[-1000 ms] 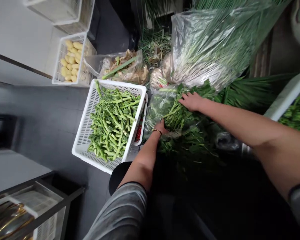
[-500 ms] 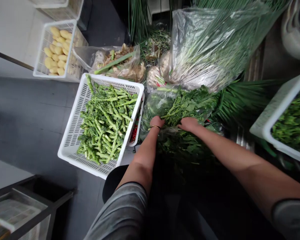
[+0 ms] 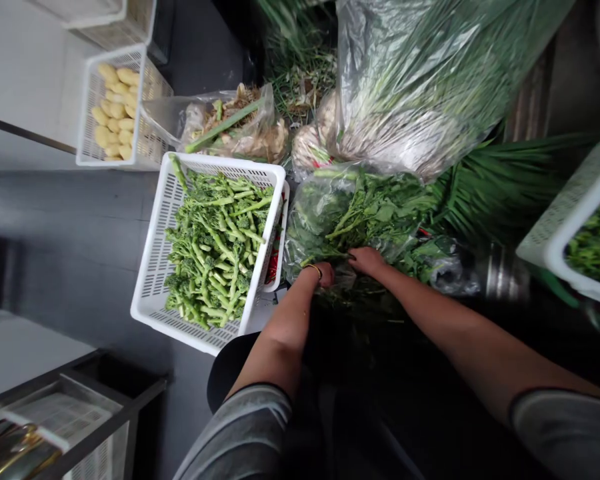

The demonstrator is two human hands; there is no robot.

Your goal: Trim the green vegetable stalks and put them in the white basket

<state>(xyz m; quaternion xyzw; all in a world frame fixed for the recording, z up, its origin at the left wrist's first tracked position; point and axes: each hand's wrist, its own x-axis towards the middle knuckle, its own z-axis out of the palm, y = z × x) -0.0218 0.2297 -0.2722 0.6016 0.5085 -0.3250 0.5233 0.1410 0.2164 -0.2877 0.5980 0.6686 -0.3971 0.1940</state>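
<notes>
My left hand (image 3: 325,274), with a bracelet at its wrist, is closed at the near edge of a clear plastic bag (image 3: 300,233); what is in its fingers is hidden. Just to its right, my right hand (image 3: 366,260) has its fingers closed at the end of a leafy green stem (image 3: 334,255). More leafy greens (image 3: 387,207) lie in and on the open bag beyond both hands. Left of the hands, a white slotted basket (image 3: 147,267) holds cut broccolini stalks (image 3: 215,247).
A big plastic bag of scallions (image 3: 405,107) lies behind the greens. Beside it are garlic bulbs (image 3: 307,145) and a bag of trimmings (image 3: 230,127). Peeled potatoes (image 3: 115,113) fill a basket at far left. A tray of red peppers (image 3: 275,257) is partly under the broccolini basket. Another white crate (image 3: 555,247) stands right.
Both hands have drawn nearer to my body, off the leafy greens to the bag's near edge. The view has shifted slightly; the baskets look unmoved.
</notes>
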